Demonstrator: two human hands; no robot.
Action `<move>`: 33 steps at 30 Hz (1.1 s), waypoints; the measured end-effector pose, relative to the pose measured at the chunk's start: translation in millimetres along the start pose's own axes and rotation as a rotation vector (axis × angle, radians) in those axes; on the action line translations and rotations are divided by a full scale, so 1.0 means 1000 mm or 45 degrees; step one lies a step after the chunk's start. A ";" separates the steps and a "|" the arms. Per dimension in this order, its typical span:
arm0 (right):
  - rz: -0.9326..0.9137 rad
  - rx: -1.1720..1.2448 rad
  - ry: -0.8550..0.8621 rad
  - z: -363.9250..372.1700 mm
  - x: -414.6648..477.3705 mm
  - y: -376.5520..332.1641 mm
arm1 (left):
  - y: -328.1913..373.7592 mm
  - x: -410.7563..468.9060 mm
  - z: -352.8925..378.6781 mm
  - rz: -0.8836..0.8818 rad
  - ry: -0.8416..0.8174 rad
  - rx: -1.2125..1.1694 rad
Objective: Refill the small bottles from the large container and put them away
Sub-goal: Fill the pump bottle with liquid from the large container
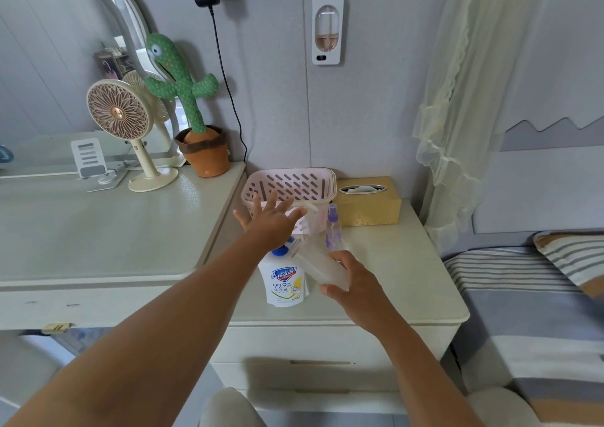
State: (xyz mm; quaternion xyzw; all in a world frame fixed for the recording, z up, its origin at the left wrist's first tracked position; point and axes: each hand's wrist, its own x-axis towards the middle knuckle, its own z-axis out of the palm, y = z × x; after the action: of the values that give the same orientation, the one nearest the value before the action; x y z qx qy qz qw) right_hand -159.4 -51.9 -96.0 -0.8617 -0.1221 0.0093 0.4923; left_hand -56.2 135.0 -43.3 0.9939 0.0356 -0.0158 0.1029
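A white Safeguard refill pouch (285,283) with a blue cap stands near the front of the low cabinet (408,279). My right hand (351,283) grips a frosted translucent small bottle (322,265), tilted with its pump end pointing up-left toward the pouch cap. My left hand (269,220) hovers with fingers spread above the pouch, in front of a pink slotted basket (294,185). A small clear spray bottle (333,227) with a purple top stands upright just right of the basket. Another pale bottle behind my left hand is mostly hidden.
A yellow tissue box (367,202) sits right of the basket. On the higher desk (98,230) to the left stand a cream fan (119,114), a plush cactus in a pot (196,126) and a phone stand (90,158). A bed (523,296) lies right.
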 end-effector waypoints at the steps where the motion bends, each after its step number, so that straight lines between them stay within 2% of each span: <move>1: -0.001 -0.002 0.000 0.000 0.000 -0.001 | 0.000 0.000 -0.002 0.007 0.009 0.006; 25: 0.033 0.026 0.035 0.004 -0.008 -0.011 | 0.001 -0.003 -0.013 0.033 0.014 0.058; 33: 0.044 0.040 0.037 0.010 -0.011 -0.006 | 0.000 -0.008 -0.005 0.040 -0.061 0.015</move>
State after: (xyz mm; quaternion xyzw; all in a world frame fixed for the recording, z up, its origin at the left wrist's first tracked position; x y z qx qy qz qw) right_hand -173.0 -42.9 -97.4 -0.8559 -0.0998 0.0073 0.5074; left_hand -63.8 135.7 -38.1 0.9943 0.0173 -0.0381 0.0980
